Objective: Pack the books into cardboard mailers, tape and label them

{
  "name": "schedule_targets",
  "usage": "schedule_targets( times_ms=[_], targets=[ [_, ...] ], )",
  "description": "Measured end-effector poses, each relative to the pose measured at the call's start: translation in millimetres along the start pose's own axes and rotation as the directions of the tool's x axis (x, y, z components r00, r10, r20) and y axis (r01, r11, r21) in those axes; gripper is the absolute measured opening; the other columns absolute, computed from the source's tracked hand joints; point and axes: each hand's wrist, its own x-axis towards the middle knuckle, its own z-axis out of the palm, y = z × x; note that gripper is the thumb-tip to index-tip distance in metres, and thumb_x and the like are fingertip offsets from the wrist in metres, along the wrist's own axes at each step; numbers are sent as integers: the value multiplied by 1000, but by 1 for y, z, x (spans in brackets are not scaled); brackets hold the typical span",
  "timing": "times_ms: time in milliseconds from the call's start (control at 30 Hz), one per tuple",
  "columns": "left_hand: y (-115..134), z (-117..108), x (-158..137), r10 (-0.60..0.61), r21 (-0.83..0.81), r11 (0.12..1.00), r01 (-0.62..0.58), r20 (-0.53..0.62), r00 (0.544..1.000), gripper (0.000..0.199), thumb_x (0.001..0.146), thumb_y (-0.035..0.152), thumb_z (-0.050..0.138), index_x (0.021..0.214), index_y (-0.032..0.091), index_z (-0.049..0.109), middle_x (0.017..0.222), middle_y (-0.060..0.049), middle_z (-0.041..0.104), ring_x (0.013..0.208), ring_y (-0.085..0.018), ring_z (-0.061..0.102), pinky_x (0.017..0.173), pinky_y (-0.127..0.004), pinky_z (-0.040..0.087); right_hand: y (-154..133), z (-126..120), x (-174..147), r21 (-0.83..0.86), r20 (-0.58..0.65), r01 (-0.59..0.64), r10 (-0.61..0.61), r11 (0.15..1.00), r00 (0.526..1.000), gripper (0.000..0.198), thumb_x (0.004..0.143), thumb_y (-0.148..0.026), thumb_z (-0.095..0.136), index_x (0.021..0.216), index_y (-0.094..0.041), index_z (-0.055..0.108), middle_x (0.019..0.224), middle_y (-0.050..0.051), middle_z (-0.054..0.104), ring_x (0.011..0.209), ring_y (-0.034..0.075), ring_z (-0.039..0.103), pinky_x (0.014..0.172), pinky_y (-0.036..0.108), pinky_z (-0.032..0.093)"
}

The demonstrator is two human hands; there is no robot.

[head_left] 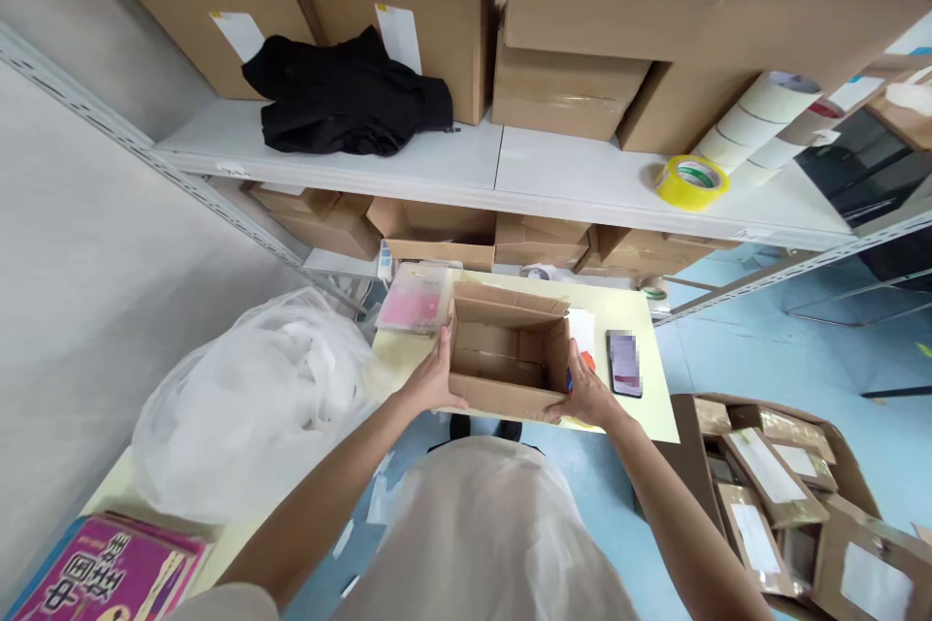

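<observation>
An open cardboard box (510, 400) sits at the near edge of a pale yellow table, its inside bare. My left hand (435, 376) grips its left side, the thumb on the front wall. On the opposite side my right hand (584, 395) holds the right wall, with its thumb also on the front. Behind my right hand, a red and blue item (587, 362) is mostly hidden. A phone (624, 364) lies right of the box, and a pink booklet in clear wrap (414, 296) lies to its left.
A white plastic bag (248, 408) bulges at the left, above purple books (109, 568). Overhead, a shelf (553, 165) carries cartons, black cloth (356, 97), yellow tape (691, 182) and stacked rolls (757, 121). A large carton (691, 456) of sealed parcels stands at the lower right.
</observation>
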Motion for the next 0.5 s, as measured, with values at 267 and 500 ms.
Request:
schedule_targets(
  times_ms=[267,500],
  targets=[
    [-5,-14,26,67,-248,963,-103,-149,987,115,69,59,68,152,15,2,159,-19,8,145,-34,17,116,-47,23,3,-5,12,140,-93,-24,37,990,995,139,58,-44,82,148,-24,-22,159,17,7,144,34,21,115,47,27],
    [-68,-46,41,-241,-318,943,100,-444,863,50,93,47,33,125,14,53,134,-15,55,128,-26,48,109,-42,35,2,-4,9,130,-72,-48,58,990,996,139,58,-42,83,149,-23,-20,158,17,12,144,34,21,115,48,27]
  ],
)
